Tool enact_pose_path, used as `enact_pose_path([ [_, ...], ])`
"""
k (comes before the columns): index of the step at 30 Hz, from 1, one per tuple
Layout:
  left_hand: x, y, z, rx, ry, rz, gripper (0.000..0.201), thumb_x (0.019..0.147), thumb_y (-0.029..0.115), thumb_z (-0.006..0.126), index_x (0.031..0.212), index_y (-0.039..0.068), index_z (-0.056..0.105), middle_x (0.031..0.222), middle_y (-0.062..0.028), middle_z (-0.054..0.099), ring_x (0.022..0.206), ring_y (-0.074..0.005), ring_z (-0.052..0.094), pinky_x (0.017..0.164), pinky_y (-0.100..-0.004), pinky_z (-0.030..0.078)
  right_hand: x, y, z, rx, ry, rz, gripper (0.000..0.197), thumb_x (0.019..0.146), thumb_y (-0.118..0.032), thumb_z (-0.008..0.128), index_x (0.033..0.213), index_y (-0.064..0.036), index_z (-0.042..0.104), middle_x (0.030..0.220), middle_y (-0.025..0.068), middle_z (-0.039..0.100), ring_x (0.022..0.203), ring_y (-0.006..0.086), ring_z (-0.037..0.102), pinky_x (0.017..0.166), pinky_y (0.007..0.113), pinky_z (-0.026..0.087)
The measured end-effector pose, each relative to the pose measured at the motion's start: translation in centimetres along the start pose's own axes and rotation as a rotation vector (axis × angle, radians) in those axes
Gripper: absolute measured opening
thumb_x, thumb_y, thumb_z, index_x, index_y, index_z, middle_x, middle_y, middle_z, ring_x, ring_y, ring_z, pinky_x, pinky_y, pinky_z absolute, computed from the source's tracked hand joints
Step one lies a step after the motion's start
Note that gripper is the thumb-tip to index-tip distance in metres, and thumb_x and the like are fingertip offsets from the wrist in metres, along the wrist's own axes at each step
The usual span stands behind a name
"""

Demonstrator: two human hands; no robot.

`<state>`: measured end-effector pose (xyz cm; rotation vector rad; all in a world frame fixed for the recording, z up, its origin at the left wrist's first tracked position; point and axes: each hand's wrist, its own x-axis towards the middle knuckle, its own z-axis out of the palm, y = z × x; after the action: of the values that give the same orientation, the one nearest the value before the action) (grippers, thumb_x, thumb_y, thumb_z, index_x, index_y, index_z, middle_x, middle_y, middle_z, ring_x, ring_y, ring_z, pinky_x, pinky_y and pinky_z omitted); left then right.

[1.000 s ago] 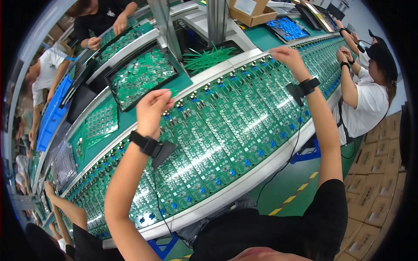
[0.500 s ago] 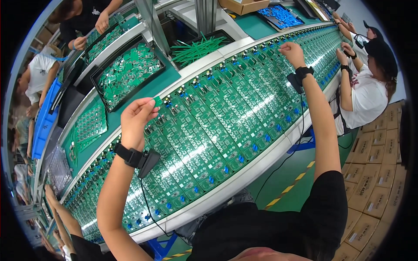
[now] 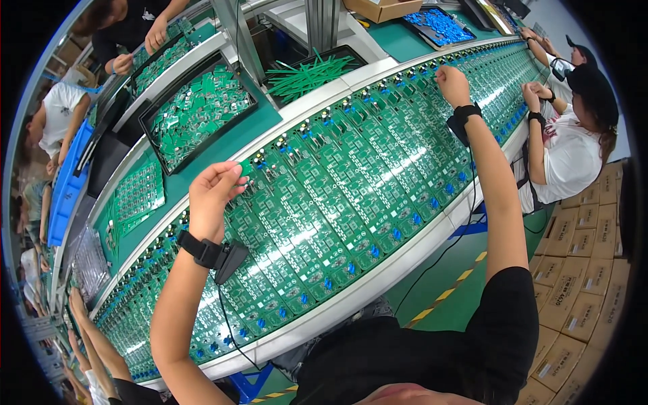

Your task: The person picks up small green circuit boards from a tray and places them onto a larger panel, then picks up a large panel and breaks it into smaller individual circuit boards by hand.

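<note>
A long run of green circuit boards (image 3: 331, 196) lies side by side on the conveyor line in front of me. My left hand (image 3: 214, 192) pinches a small green circuit board (image 3: 244, 164) over the far edge of the run, with most of that piece hidden by the thumb and fingers. Farther right, my right hand (image 3: 453, 86) hovers over the far edge with its fingers curled together; whatever they may hold is hidden. Blue round components (image 3: 374, 250) stand along the boards' near ends. Black and yellow parts (image 3: 304, 128) stand along their far ends.
Beyond the line, a black tray (image 3: 145, 125) holds many small boards. Green strips (image 3: 314, 75) and a tray of blue components (image 3: 437, 27) lie farther right. Co-workers sit on both sides, one in a white shirt (image 3: 574, 158). Cartons (image 3: 574, 290) are stacked at right.
The boards have shifted slightly to the right. My left hand has lowered a little, and less of its small board shows. My right fingers have curled in more.
</note>
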<state>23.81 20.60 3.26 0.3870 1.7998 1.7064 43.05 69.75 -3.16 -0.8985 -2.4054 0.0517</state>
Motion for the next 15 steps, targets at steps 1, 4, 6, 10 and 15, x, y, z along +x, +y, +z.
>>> enact_pose_path([
  [1,0.0,0.0,0.0,-0.002,0.000,-0.006,0.016,0.081,0.011,0.060,0.093,0.000,0.057,0.083,-0.0035,0.060,0.074,-0.0111,0.059,0.066,-0.0216,0.047,0.0,0.0,0.0,-0.015,-0.019,-0.009,0.007,0.073,-0.009,0.057,0.077,-0.0043,0.060,0.071,0.0135,0.061,0.069,0.0304,0.060,0.061,0.037,0.047],
  [4,-0.1,-0.1,0.2,-0.007,0.000,-0.017,0.016,0.081,0.011,0.060,0.093,0.000,0.057,0.083,-0.0036,0.060,0.074,-0.0110,0.059,0.066,-0.0217,0.047,0.2,0.0,0.0,-0.057,-0.051,-0.030,0.006,0.073,-0.009,0.057,0.076,-0.0041,0.059,0.071,0.0144,0.060,0.069,0.0319,0.059,0.061,0.039,0.047],
  [6,0.0,-0.2,0.3,-0.007,-0.002,-0.024,0.016,0.081,0.011,0.060,0.092,0.000,0.057,0.082,-0.0036,0.060,0.074,-0.0108,0.058,0.065,-0.0214,0.047,0.4,0.1,-0.1,-0.113,-0.073,-0.053,0.006,0.073,-0.009,0.056,0.075,-0.0038,0.059,0.072,0.0156,0.060,0.070,0.0334,0.059,0.062,0.041,0.046],
  [10,0.0,-0.3,0.7,-0.007,-0.015,-0.028,0.016,0.081,0.012,0.060,0.092,0.001,0.057,0.082,-0.0036,0.060,0.074,-0.0106,0.058,0.064,-0.0209,0.046,2.0,-0.5,1.0,-0.219,-0.108,0.015,0.005,0.073,-0.008,0.055,0.073,-0.0032,0.057,0.075,0.0181,0.060,0.073,0.0355,0.058,0.065,0.044,0.046],
  [15,-0.4,0.0,1.2,-0.013,-0.038,-0.039,0.016,0.081,0.013,0.061,0.092,0.002,0.058,0.082,-0.0026,0.060,0.073,-0.0097,0.058,0.062,-0.0201,0.044,3.3,-1.2,1.2,-0.282,-0.164,-0.037,0.006,0.072,-0.008,0.053,0.072,-0.0032,0.056,0.077,0.0197,0.060,0.075,0.0366,0.058,0.067,0.045,0.045],
])
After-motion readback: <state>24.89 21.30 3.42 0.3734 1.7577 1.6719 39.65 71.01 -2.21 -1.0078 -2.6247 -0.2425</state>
